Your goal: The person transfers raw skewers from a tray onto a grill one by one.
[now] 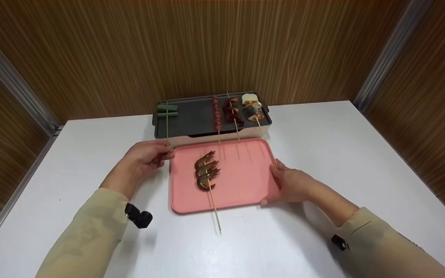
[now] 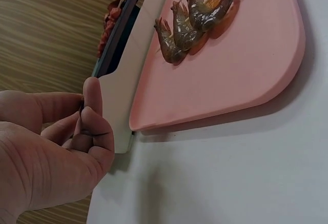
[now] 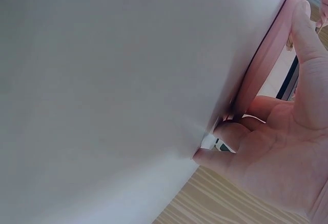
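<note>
In the head view my left hand [image 1: 145, 156] pinches the lower end of a stick with green vegetable pieces [image 1: 167, 114]. Those pieces lie on the left end of a dark grill plate [image 1: 193, 116]. Seen from the left wrist, thumb and fingertips meet round the thin stick, beside the grill's pale side [image 2: 134, 75]. A pink tray [image 1: 242, 181] lies in front of the grill, and my right hand [image 1: 294, 185] grips its right edge, with fingers spread along the rim. On the tray is a shrimp skewer [image 1: 207, 172], its stick reaching past the front rim.
On the grill's right half lie a thin red skewer [image 1: 217, 114], a skewer of dark red curled pieces [image 1: 233, 112] and one with white and dark-wrapped chunks [image 1: 252, 108]. Their sticks overhang the grill front toward the tray. Wood-grain panels [image 1: 207, 46] enclose the white table [image 1: 315, 146].
</note>
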Motion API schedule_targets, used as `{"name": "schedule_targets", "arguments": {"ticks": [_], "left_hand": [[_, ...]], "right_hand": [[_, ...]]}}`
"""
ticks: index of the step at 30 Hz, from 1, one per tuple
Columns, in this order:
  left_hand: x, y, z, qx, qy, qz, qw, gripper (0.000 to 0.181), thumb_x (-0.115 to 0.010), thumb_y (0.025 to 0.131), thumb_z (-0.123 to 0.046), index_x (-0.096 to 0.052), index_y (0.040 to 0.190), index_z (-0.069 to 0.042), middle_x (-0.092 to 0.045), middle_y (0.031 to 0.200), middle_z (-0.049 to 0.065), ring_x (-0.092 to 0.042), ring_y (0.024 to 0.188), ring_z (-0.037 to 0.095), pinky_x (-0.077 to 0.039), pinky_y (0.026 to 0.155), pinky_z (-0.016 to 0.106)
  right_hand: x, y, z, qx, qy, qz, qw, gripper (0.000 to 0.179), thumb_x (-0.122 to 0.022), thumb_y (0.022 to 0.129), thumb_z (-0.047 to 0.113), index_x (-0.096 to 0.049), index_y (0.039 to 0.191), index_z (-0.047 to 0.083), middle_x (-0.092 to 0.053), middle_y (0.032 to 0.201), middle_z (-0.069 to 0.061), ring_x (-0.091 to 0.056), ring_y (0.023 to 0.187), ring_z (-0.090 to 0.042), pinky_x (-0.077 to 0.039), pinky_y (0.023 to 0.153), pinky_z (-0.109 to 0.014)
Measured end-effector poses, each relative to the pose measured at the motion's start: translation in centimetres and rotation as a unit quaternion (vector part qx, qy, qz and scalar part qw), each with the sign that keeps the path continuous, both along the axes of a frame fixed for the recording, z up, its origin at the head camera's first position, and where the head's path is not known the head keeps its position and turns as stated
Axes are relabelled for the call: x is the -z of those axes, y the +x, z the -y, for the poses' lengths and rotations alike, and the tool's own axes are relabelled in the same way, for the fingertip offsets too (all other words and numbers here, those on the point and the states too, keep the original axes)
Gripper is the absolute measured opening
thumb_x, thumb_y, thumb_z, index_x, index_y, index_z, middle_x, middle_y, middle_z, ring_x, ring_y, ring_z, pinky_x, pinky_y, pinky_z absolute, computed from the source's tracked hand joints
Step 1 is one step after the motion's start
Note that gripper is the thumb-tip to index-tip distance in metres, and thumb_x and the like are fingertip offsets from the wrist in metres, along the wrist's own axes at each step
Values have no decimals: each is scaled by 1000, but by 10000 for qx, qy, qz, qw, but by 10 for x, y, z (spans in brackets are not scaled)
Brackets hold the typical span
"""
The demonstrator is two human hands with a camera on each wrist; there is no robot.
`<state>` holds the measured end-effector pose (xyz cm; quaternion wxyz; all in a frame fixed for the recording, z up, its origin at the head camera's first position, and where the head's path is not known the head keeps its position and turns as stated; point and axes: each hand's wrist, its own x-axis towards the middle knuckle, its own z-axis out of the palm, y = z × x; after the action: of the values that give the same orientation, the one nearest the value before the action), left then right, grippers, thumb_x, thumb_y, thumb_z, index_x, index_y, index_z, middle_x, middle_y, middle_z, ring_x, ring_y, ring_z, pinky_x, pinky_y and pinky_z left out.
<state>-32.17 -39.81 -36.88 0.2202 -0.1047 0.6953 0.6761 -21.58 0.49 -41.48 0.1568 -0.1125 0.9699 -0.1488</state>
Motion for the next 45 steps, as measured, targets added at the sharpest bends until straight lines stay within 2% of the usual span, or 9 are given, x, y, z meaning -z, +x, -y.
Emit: {"name": "schedule_targets", "arguments": {"ticks": [9, 13, 16, 18, 22, 25, 33, 39, 45], "left_hand": [[2, 2, 2, -185, 138, 66, 9997, 43, -56, 110, -12, -53, 152, -5, -77, 86, 1, -73, 77, 6, -44, 65, 22], [4, 4, 2, -195, 242, 30, 9995, 34, -56, 109, -14, -60, 139, 1, -78, 85, 2, -74, 77, 7, -47, 63, 22], [5, 9, 5, -235, 322, 64, 9992, 30, -58, 108, -17, -63, 131, 2, -78, 92, 4, -76, 82, 9, -51, 65, 22], [7, 15, 9, -236, 370, 99, 9990, 32, -59, 108, -19, -62, 133, 1, -78, 101, 6, -76, 86, 11, -52, 67, 22], [9, 31, 16, -93, 415, 83, 9991, 45, -59, 109, -21, -53, 146, 3, -73, 118, 12, -77, 93, 14, -54, 70, 23], [10, 46, 18, 86, 385, 12, 9992, 51, -60, 109, -20, -49, 151, 5, -72, 123, 15, -77, 96, 16, -54, 73, 23], [10, 94, 13, 702, 420, -195, 9965, 53, -62, 108, -24, -51, 151, 6, -73, 121, 16, -75, 97, 18, -57, 79, 26], [15, 128, 3, 1037, 578, 15, 9929, 56, -67, 105, -26, -52, 149, 6, -71, 124, 21, -76, 97, 21, -61, 88, 31], [26, 148, -13, 1388, 751, 204, 9873, 53, -68, 104, -24, -55, 144, 9, -73, 121, 22, -78, 99, 24, -62, 92, 36]], "right_hand": [[-1, 0, 2, -52, -4, -10, 10000, 133, -81, 78, 75, -22, 165, -6, -16, 172, -30, -43, 145, -54, -42, 115, -64], [0, 0, 0, 2, 15, 6, 10000, 134, -80, 77, 76, -22, 165, -6, -15, 172, -30, -41, 146, -54, -41, 116, -64], [0, 0, 0, 57, 28, 41, 10000, 134, -80, 77, 77, -22, 166, -4, -14, 173, -29, -39, 147, -53, -40, 117, -63], [-2, 0, 0, 35, 26, 3, 10000, 134, -81, 77, 76, -22, 166, -5, -15, 172, -30, -40, 147, -54, -41, 116, -64], [-3, 0, -1, -8, 18, -121, 9999, 132, -81, 78, 75, -24, 165, -6, -16, 171, -31, -42, 146, -54, -43, 115, -63], [-4, 0, -3, -29, 29, -202, 9998, 130, -81, 79, 73, -25, 164, -8, -17, 170, -32, -43, 144, -54, -44, 114, -63], [-5, 1, -5, -1, 5, -192, 9998, 132, -82, 78, 73, -24, 164, -8, -17, 170, -33, -43, 143, -56, -44, 114, -63], [-1, 1, -1, -21, -34, -99, 9999, 132, -81, 78, 75, -23, 164, -8, -15, 171, -32, -41, 145, -56, -42, 115, -64], [0, 2, 1, -15, -61, -95, 9999, 132, -82, 78, 74, -23, 164, -8, -15, 171, -33, -41, 145, -56, -42, 115, -64]]}}
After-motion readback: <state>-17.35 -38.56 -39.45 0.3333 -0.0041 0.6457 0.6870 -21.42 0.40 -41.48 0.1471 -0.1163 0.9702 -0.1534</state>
